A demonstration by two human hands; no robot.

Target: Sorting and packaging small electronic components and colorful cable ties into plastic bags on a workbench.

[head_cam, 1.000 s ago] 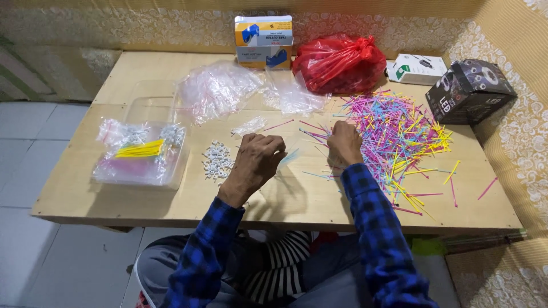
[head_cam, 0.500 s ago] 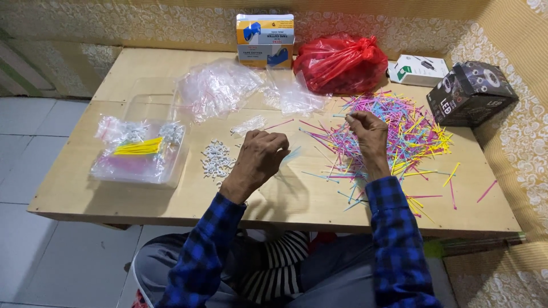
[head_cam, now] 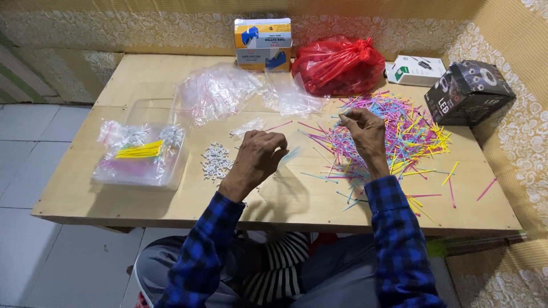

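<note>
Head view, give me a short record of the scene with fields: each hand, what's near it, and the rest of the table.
left hand: loosely closed, thin pale blue strip sticking out of it
right hand: raised over coloured sticks, fingertips pinched on something small
near left hand: small white pieces
table: wood
left side: clear tray with bagged yellow sticks
back edge: red bag, clear bags, black box

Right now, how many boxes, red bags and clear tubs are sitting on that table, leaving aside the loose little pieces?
Cardboard boxes: 3 – blue-and-yellow box, white box, black box
Red plastic bag: 1
Clear plastic tub: 1
Total: 5
The coloured sticks and small white pieces are too many to count.
</note>
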